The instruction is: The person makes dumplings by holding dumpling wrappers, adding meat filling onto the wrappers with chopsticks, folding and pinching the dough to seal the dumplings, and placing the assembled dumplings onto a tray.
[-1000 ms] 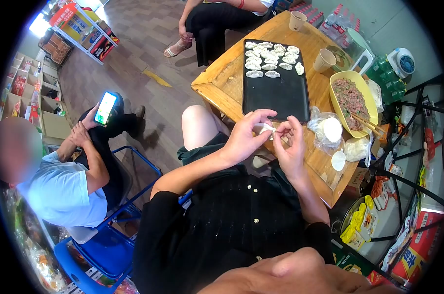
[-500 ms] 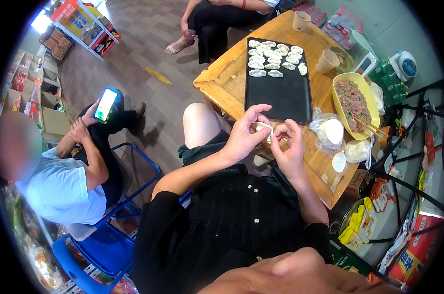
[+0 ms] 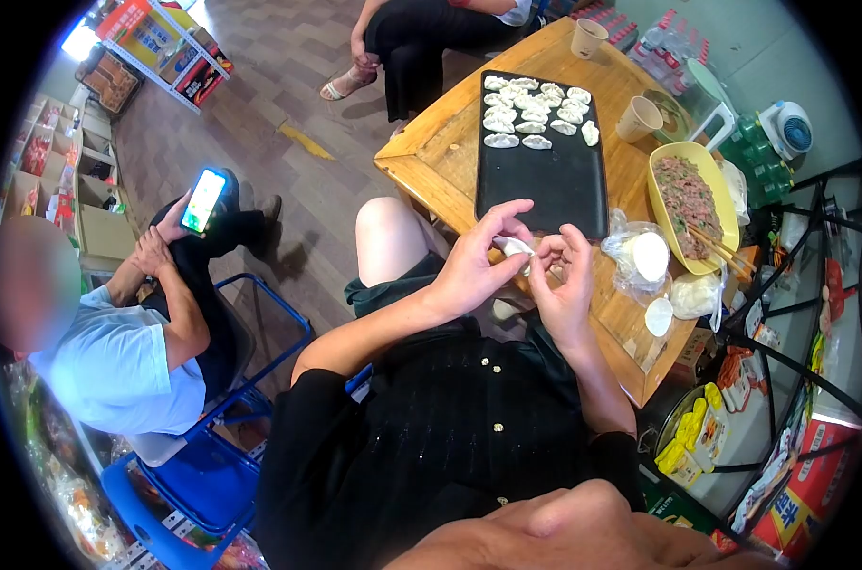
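A white dumpling (image 3: pixel 514 245) is held between my two hands, just off the near edge of the table. My left hand (image 3: pixel 481 264) grips its body between thumb and fingers. The thumb and forefinger of my right hand (image 3: pixel 560 283) pinch its right end. Beyond my hands lies a black tray (image 3: pixel 540 195) with several folded dumplings (image 3: pixel 526 106) in rows on its far half. To the right are a stack of round wrappers (image 3: pixel 651 256) in a plastic bag and one loose wrapper (image 3: pixel 658 317). A yellow bowl (image 3: pixel 732 214) holds minced filling (image 3: pixel 686 195) and chopsticks (image 3: pixel 716 244).
The wooden table (image 3: pixel 431 142) also bears paper cups (image 3: pixel 639 119) and a bagged white lump (image 3: pixel 695 294). Bottles and a small fan (image 3: pixel 788 128) stand beyond it. On my left, a seated person (image 3: pixel 127 351) holds a phone (image 3: pixel 203 200); another person (image 3: pixel 421 52) sits across.
My fingers have shifted slightly along the dumpling, and its edge looks more closed and tilted. The view has moved a little; the tray, bowl and wrappers stay in place.
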Motion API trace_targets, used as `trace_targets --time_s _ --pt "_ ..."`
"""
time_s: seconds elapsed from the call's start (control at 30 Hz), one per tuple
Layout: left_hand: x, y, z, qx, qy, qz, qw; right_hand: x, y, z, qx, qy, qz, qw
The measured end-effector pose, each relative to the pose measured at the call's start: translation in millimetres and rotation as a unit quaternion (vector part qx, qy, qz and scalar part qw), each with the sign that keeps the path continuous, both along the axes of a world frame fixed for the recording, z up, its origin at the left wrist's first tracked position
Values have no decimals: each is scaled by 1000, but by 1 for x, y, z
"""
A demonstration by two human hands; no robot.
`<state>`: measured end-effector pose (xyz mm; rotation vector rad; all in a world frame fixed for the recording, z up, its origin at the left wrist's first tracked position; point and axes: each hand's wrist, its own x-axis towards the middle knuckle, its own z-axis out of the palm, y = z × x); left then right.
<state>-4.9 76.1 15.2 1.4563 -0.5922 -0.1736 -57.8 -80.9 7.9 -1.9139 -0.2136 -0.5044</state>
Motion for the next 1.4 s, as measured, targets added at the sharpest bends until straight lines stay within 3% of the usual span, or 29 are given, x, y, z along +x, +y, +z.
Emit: trace_targets --time_s 0.17,0.3,0.47,0.7,0.77,0.9,1.07,1.2,1.27,1.4 --pt "3 1 -13 -112 161 -37 980 1 -1 -4 -22 5 6 1000" --pt "2 -2 -16 -149 195 -40 969 -1 -1 -7 -11 9 14 1000" --pt "-3 -2 -8 -36 57 16 998 0 -1 -5 -20 -8 27 999" --pt "0 0 -10 -38 50 -1 998 4 -1 -2 -4 -2 15 1000" --pt "0 0 -12 -12 -8 22 1000 3 -1 -4 2 15 14 1000" --pt "-3 -2 -18 -50 9 28 998 4 -3 -4 -13 30 17 999" --pt "-1 1 -24 -128 123 12 984 6 -4 0 23 44 32 998" --pt "1 2 -19 -101 125 9 987 5 -3 6 18 54 47 997" --pt "1 2 -18 -31 66 32 997 5 -1 8 9 44 73 996" --pt "2 2 -18 -17 -7 48 999 8 0 8 -1 38 62 997"
